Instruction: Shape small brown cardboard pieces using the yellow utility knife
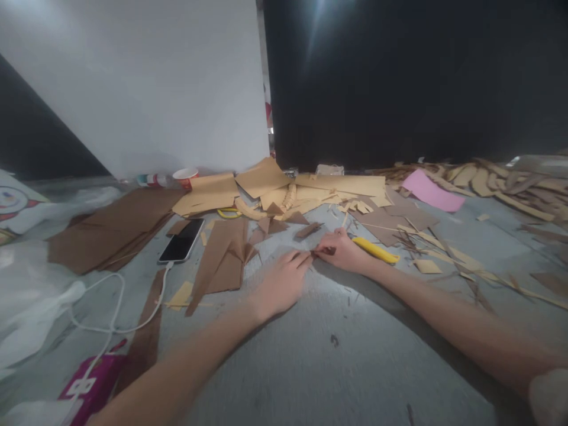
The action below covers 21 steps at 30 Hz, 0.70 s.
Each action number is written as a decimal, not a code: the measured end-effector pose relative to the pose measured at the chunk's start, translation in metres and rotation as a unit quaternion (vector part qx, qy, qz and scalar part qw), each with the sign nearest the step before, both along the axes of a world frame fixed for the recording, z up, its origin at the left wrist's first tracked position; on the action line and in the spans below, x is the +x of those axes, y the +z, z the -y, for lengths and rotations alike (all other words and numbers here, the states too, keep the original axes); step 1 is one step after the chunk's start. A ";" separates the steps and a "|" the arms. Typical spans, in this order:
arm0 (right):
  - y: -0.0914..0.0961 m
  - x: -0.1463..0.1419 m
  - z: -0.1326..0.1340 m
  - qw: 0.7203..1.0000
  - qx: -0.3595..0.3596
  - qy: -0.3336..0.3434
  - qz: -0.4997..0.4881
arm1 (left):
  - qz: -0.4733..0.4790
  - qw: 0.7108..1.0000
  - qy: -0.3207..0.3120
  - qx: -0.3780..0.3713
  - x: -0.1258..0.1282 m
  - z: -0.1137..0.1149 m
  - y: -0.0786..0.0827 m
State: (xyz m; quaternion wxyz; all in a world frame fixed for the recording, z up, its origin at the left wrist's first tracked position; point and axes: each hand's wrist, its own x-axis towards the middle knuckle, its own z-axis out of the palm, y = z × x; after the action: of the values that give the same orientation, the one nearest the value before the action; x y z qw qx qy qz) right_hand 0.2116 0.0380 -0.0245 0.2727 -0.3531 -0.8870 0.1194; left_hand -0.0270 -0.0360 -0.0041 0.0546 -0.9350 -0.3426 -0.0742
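Note:
My left hand (286, 281) rests palm down near the middle of the table, fingers together, thumb hidden. Its fingertips meet a small dark brown paper piece (316, 253). From the other side my right hand (339, 248) pinches the same piece between thumb and fingers. A thin tan strip (345, 219) sticks up just behind the right hand. Right beside that hand lies a long yellow tool (377, 250), perhaps a cutter. Beyond the fingers is a small folded brown piece (308, 231). Left of my left hand lies creased brown paper (224, 266).
A phone (181, 241) on a white cable (122, 302) lies left, with a magenta box (95, 384) nearer me. Brown sheets (128, 216), tan sheets (341, 184), a paper cup (185, 176), pink paper (432, 190) and piled strips (510, 180) lie farther back. White plastic (31, 296) covers the left edge.

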 end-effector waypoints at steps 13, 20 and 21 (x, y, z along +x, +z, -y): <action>0.008 0.010 -0.005 0.986 0.082 0.104 0.099 | -0.026 0.999 -0.006 0.018 0.002 0.002 0.006; 0.005 0.008 0.000 0.993 0.084 0.055 0.057 | -0.026 0.999 -0.009 0.017 0.001 0.001 0.004; 0.003 0.007 -0.001 0.993 0.086 0.059 0.047 | -0.026 1.000 -0.006 0.014 0.001 0.000 0.003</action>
State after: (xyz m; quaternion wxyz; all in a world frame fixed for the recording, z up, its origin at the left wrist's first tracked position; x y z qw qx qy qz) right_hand 0.2190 0.0387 -0.0215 0.2521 -0.2807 -0.9251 0.0419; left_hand -0.0265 -0.0365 -0.0008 0.0764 -0.9379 -0.3339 -0.0551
